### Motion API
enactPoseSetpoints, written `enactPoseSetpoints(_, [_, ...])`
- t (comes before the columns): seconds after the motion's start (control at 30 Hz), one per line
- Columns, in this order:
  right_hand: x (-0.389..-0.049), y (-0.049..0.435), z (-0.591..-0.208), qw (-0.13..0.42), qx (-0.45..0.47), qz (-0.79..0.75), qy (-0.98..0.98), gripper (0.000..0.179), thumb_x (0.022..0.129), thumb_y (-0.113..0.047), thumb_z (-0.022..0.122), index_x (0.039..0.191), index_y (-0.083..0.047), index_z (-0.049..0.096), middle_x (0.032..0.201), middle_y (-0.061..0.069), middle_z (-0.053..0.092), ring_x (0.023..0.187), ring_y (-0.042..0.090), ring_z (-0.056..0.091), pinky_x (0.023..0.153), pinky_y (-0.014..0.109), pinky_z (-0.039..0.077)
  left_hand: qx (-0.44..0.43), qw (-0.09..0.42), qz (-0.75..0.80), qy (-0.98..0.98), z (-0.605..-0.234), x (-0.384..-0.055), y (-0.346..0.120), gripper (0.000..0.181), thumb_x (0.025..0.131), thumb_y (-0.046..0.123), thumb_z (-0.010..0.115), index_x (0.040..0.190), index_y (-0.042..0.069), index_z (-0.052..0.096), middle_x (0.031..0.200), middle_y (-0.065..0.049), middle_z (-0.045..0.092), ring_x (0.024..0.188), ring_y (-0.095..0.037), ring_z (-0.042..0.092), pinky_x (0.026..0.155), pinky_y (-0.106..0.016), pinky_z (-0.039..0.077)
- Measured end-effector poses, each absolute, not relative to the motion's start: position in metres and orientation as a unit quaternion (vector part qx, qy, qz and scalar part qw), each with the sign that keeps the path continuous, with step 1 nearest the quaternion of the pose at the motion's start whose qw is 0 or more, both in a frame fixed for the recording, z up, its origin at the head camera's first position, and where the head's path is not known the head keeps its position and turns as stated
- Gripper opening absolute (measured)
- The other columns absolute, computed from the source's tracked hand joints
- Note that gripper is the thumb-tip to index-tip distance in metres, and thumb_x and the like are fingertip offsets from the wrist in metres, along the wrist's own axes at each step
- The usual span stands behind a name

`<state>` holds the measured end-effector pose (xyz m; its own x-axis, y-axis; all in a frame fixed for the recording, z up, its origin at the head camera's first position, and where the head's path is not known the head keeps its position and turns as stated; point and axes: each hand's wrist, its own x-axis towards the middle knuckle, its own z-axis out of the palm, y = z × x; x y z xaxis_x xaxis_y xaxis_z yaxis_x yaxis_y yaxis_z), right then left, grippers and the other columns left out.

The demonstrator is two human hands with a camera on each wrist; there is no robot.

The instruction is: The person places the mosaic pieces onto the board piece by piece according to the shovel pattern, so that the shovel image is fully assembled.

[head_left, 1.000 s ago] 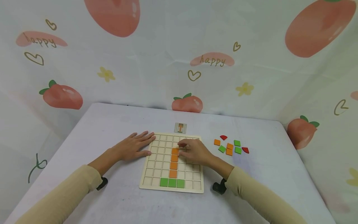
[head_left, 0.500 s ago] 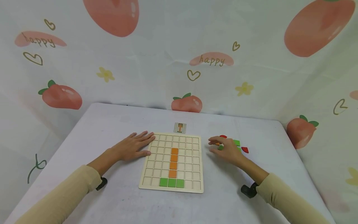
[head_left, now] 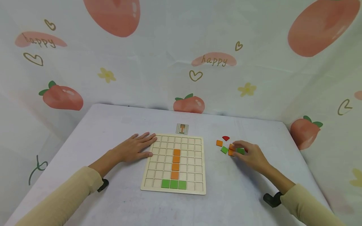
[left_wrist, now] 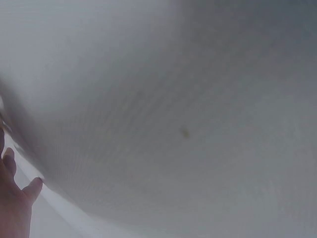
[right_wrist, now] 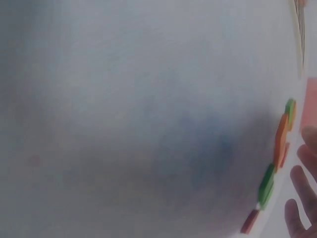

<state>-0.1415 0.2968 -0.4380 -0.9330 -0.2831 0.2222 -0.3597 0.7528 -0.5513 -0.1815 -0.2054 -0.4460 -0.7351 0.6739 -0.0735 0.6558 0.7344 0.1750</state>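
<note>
Right grip (head_left: pixel 251 153) arches over loose tiles (head_left: pixel 224 150) towards the desk's (head_left: pixel 124 207) right edge; whether it pinches one cannot be told. Left grip (head_left: pixel 136 148) rests straight-fingered on the left edge of a gridded board (head_left: pixel 192 160), mid-desk. The step seems to be picking a tile, calling for one clean pinch. Only the right wrist view shows a dark red piece (right_wrist: pixel 250 221).

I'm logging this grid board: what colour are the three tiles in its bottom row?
Green; the three tiles show best in the head view.
</note>
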Motion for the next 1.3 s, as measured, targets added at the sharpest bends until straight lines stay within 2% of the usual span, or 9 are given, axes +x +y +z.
enactPoseSetpoints(0.23, [-0.139, 0.307, -0.444, 0.055, 0.167, 0.298, -0.938, 0.041, 0.080, -0.002, 0.082, 0.118, 0.000, 0.068, 0.103, 0.009, 0.075, 0.106, 0.032, 0.068, 0.092, 0.053, 0.051, 0.359, 0.067, 0.070, 0.928, -0.447, -0.182, -0.206, 0.075, 0.100, 0.058, 0.047, 0.158, 0.015, 0.028, 0.164, -0.005, 0.025, 0.149, -0.033, 0.023, 0.113, -0.063, 0.024])
enactPoseSetpoints(0.47, [-0.137, 0.306, -0.450, 0.051, 0.167, 0.297, -0.939, 0.039, 0.078, -0.001, 0.083, 0.115, 0.000, 0.069, 0.102, 0.007, 0.076, 0.103, 0.029, 0.069, 0.092, 0.049, 0.051, 0.360, 0.065, 0.072, 0.928, -0.447, -0.182, -0.206, 0.075, 0.100, 0.056, 0.048, 0.158, 0.014, 0.029, 0.163, -0.005, 0.025, 0.149, -0.033, 0.024, 0.113, -0.064, 0.024])
enactPoseSetpoints(0.73, [-0.135, 0.303, -0.452, 0.063, 0.180, 0.292, -0.937, 0.042, 0.075, 0.000, 0.085, 0.114, -0.001, 0.070, 0.104, 0.005, 0.076, 0.099, 0.025, 0.071, 0.091, 0.049, 0.051, 0.359, 0.067, 0.072, 0.928, -0.445, -0.181, -0.205, 0.074, 0.100, 0.055, 0.049, 0.158, 0.014, 0.029, 0.163, -0.006, 0.025, 0.149, -0.033, 0.024, 0.114, -0.063, 0.023])
enactPoseSetpoints(0.9, [-0.135, 0.303, -0.453, 0.087, 0.183, 0.283, -0.937, 0.042, 0.073, 0.000, 0.086, 0.113, -0.002, 0.071, 0.101, 0.003, 0.075, 0.097, 0.023, 0.070, 0.088, 0.042, 0.053, 0.358, 0.068, 0.073, 0.928, -0.444, -0.180, -0.205, 0.073, 0.100, 0.053, 0.050, 0.158, 0.014, 0.029, 0.164, -0.005, 0.025, 0.149, -0.034, 0.024, 0.114, -0.062, 0.022])
enactPoseSetpoints(1.13, [-0.137, 0.302, -0.457, 0.083, 0.185, 0.287, -0.936, 0.043, 0.073, -0.001, 0.087, 0.113, -0.002, 0.071, 0.101, 0.003, 0.075, 0.095, 0.023, 0.071, 0.092, 0.051, 0.048, 0.356, 0.070, 0.072, 0.929, -0.446, -0.181, -0.205, 0.074, 0.100, 0.055, 0.049, 0.159, 0.015, 0.027, 0.164, -0.005, 0.025, 0.149, -0.033, 0.024, 0.114, -0.063, 0.022])
enactPoseSetpoints(1.3, [-0.139, 0.301, -0.458, 0.085, 0.189, 0.281, -0.937, 0.041, 0.073, -0.002, 0.087, 0.111, -0.003, 0.072, 0.100, 0.001, 0.075, 0.096, 0.021, 0.069, 0.089, 0.045, 0.050, 0.359, 0.066, 0.070, 0.928, -0.447, -0.182, -0.206, 0.074, 0.100, 0.055, 0.048, 0.159, 0.015, 0.027, 0.164, -0.005, 0.025, 0.149, -0.033, 0.024, 0.114, -0.063, 0.023])
